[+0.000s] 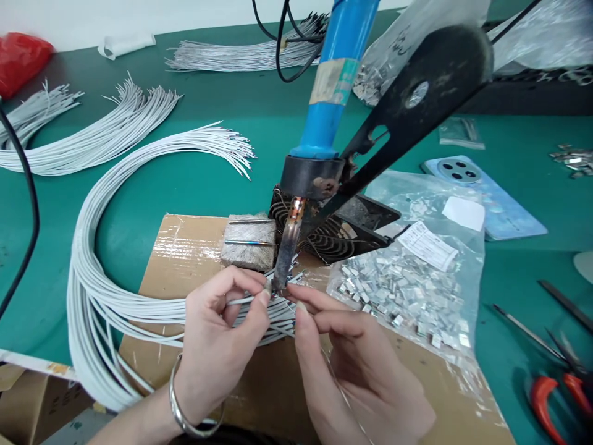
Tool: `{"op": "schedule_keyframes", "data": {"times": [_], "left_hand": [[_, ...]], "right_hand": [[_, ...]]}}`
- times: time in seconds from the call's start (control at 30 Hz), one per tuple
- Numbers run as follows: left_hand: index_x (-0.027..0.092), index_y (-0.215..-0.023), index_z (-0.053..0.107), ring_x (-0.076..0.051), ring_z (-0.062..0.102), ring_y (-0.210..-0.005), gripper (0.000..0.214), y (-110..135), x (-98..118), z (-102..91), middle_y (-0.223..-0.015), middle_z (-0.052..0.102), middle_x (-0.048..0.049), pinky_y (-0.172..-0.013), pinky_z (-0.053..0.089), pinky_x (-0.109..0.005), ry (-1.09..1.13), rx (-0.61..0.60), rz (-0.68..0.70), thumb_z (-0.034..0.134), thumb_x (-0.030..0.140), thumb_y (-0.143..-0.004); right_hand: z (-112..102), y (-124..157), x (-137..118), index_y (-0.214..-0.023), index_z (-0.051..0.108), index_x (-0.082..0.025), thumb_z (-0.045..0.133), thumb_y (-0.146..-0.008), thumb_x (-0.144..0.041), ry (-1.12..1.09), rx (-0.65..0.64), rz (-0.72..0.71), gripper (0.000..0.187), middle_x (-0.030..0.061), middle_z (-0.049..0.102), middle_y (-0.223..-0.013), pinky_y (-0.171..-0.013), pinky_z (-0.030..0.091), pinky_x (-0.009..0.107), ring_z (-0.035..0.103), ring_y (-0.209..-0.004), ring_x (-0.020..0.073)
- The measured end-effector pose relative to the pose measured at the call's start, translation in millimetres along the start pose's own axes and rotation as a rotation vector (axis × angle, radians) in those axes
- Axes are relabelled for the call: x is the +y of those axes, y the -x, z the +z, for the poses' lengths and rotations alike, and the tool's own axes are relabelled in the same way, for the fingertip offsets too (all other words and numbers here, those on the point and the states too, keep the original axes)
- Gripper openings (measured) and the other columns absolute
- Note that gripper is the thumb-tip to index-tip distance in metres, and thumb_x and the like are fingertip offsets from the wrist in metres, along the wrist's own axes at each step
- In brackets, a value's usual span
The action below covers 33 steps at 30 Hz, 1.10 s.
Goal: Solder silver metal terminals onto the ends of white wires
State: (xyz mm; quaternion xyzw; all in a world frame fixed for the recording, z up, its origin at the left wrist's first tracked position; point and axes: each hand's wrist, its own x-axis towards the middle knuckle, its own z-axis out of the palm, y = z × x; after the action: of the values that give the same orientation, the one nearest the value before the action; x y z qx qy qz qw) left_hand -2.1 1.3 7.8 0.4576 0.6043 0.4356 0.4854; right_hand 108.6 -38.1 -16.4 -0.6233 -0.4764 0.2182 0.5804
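My left hand, with a metal bangle at the wrist, pinches the end of a white cable between thumb and fingers, just left of the iron's tip. My right hand is closed on a thin solder wire, which trails down across the palm; its fingertips meet close to the right side of the tip. Between them a blue-handled soldering iron points down, clamped in a black metal stand. More white cables fan out beneath my hands. Fingers and iron hide the exact joint.
Under the work lies a cardboard sheet. A grey block and a black fan stand behind. To the right are a bag of small metal parts, a phone and red-handled scissors. Cable bundles lie left.
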Motion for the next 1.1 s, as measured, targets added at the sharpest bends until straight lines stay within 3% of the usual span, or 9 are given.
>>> {"op": "schedule_keyframes", "data": {"times": [0.43, 0.67, 1.1], "left_hand": [[0.018, -0.067, 0.066, -0.012, 0.063, -0.064, 0.011, 1.0, -1.8, -0.4, -0.079, 0.075, -0.0028, -0.050, 0.044, -0.017, 0.002, 0.012, 0.008, 0.070, 0.012, -0.075], [0.018, -0.068, 0.066, -0.013, 0.065, -0.068, 0.010, 1.3, -2.2, -0.7, -0.080, 0.075, -0.0031, -0.052, 0.046, -0.016, -0.010, 0.021, 0.023, 0.071, 0.013, -0.076], [0.018, -0.068, 0.067, -0.010, 0.065, -0.065, 0.011, 0.0, -4.3, 0.2, -0.077, 0.074, -0.0009, -0.054, 0.047, -0.014, 0.012, 0.024, 0.047, 0.071, 0.011, -0.075]], "right_hand": [[-0.4, 0.1, 3.1, -0.078, 0.065, -0.021, 0.073, -0.085, -0.012, 0.002, -0.004, -0.012, 0.015, 0.0043, 0.083, -0.098, -0.078, 0.060, 0.020, 0.079, -0.082, 0.0143], [0.4, -0.8, 4.0, -0.079, 0.066, -0.021, 0.073, -0.086, -0.015, -0.007, 0.004, -0.063, 0.012, 0.0069, 0.083, -0.096, -0.072, 0.063, 0.027, 0.080, -0.080, 0.0190], [1.5, 2.0, 5.2, -0.077, 0.064, -0.022, 0.072, -0.086, -0.012, -0.030, 0.008, -0.004, 0.016, -0.0003, 0.083, -0.098, -0.078, 0.057, 0.015, 0.078, -0.081, 0.0093]]}}
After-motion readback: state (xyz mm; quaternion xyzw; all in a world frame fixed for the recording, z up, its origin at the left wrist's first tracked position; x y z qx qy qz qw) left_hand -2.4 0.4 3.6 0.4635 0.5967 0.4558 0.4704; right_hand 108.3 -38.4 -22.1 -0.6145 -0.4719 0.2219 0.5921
